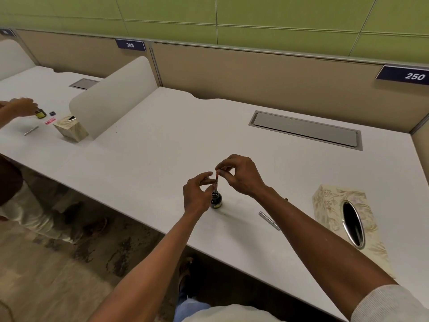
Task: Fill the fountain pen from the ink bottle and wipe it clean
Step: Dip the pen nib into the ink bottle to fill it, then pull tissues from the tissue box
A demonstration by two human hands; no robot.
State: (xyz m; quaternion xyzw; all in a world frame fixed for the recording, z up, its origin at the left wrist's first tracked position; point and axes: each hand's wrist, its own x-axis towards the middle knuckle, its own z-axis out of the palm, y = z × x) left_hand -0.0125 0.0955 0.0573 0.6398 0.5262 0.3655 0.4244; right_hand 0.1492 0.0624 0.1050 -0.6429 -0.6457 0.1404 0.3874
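- Far left, next desk: another person's hand (pixel 22 107) on a small bottle (pixel 40 113); beside it a dark cap (pixel 52 113), a pink item (pixel 49 121), a silver barrel (pixel 31 130) and a tissue box (pixel 70 128) against the divider (pixel 111 96).
- Our left hand (pixel 197 194): fingers curled, thumb and forefinger pinching the lower part of the pen (pixel 216 182).
- Pen: upright, its tip down in the mouth of the ink bottle (pixel 216 200), which stands on the desk (pixel 162 135) just beside the left hand.
- Our right hand (pixel 239 175): fingertips pinching the pen's top end.
- Silver pen barrel (pixel 269 220): lying on the desk, right of the bottle, apart from it.
- Grey hatch (pixel 306 130): set in the desk, further back.
- Floral tissue box (pixel 348 219): far right, near the front edge.
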